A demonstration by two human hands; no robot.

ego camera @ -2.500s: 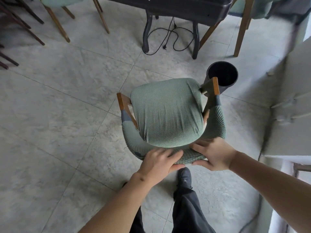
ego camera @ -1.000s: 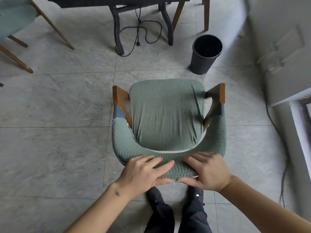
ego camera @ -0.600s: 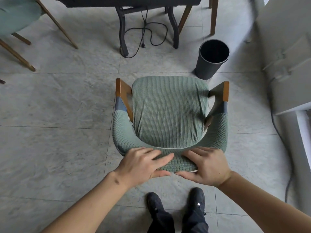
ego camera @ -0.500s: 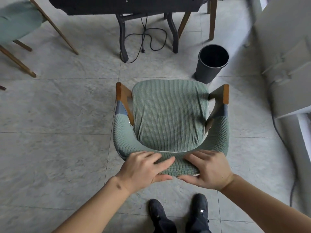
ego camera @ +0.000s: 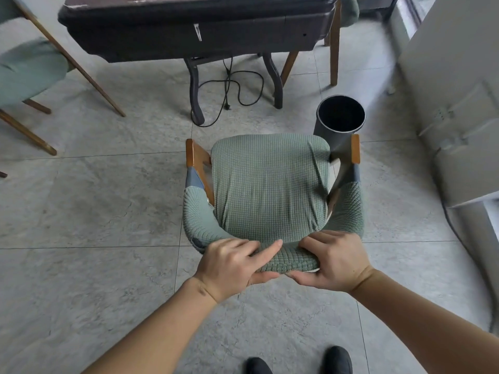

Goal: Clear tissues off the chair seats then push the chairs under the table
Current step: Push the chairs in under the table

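Both the left hand and the right hand gripped the green chair by its back, ready to push it forward to the dark table ahead. Its seat had no tissues.

No readable text; white tag on table illegible.

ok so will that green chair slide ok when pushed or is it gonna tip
The green chair will probably slide rather than tip: its legs stand on smooth floor tiles. Both the left hand and the right hand grip the backrest high up, so it might rock. The stretchy cover may shift under the grip.
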